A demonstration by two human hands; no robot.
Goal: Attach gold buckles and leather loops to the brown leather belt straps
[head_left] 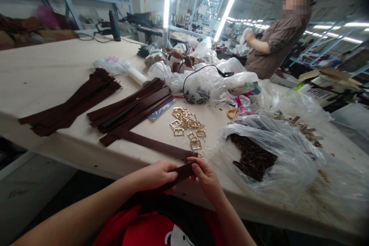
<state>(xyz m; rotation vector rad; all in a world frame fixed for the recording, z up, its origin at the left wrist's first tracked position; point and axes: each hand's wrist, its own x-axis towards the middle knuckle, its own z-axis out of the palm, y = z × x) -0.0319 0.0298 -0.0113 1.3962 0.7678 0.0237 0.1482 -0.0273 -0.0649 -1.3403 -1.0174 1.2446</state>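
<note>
Over the table's front edge I hold a dark brown leather strap (181, 173) in both hands. My left hand (160, 177) grips it along its length, thumb on top. At its far end, my right hand (203, 175) pinches the tip between thumb and fingers. Just beyond my fingers lies another brown strap (161, 147) with a gold buckle at its end. Several loose gold buckles (187, 121) are scattered a little farther back. To the right, an open clear plastic bag (276, 134) holds many small dark brown loops (253, 157).
Two stacks of brown straps, a left one (72, 102) and a nearer one (135, 105), lie on the pale table (37, 71). Plastic bags (201, 80) crowd the back. Yellow-handled scissors (232, 113) rest near the bag. A co-worker (276, 42) stands across the table.
</note>
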